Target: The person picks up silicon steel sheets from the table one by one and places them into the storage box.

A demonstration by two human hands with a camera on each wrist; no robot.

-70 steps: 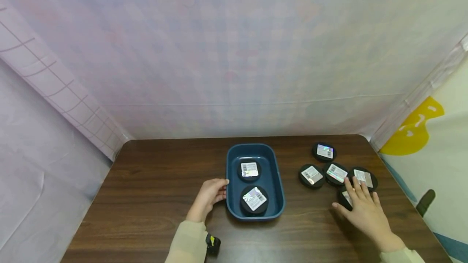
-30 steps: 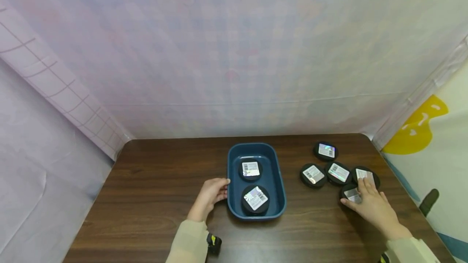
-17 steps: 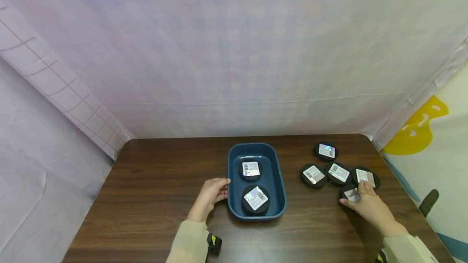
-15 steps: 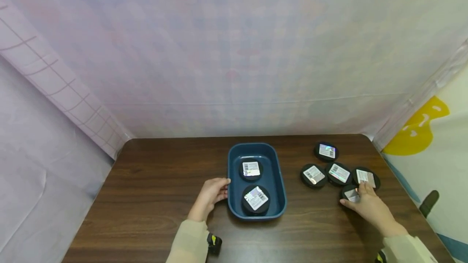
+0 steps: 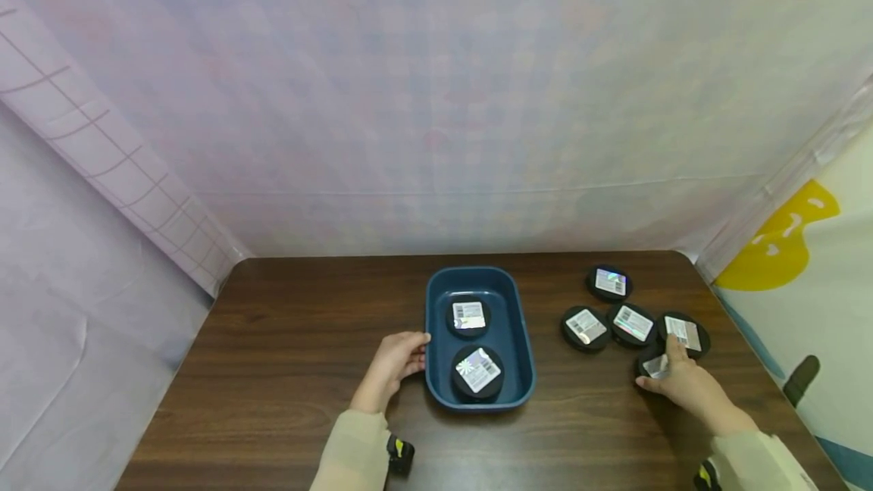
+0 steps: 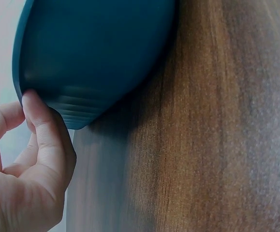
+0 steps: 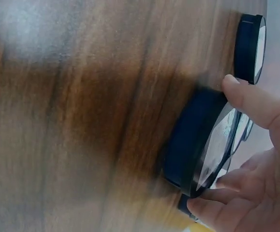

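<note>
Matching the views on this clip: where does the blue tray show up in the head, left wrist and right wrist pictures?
Head: lower half, just right of centre; the blue tray, left hand at its left rim.
Left wrist: upper left, cut off by the top edge.
Right wrist: not in it.
Shared landmark: the brown wood-grain tabletop, also in left wrist and right wrist.

Brown wood-grain table (image 5: pixel 273 370), far corners rounded, backed by pale checked cloth (image 5: pixel 436 97); grid-lined strip (image 5: pixel 123 150) at left, pale sheet (image 5: pixel 835 324) at right bearing yellow patch (image 5: pixel 771 256) and dark green shape (image 5: pixel 801 379).
</note>
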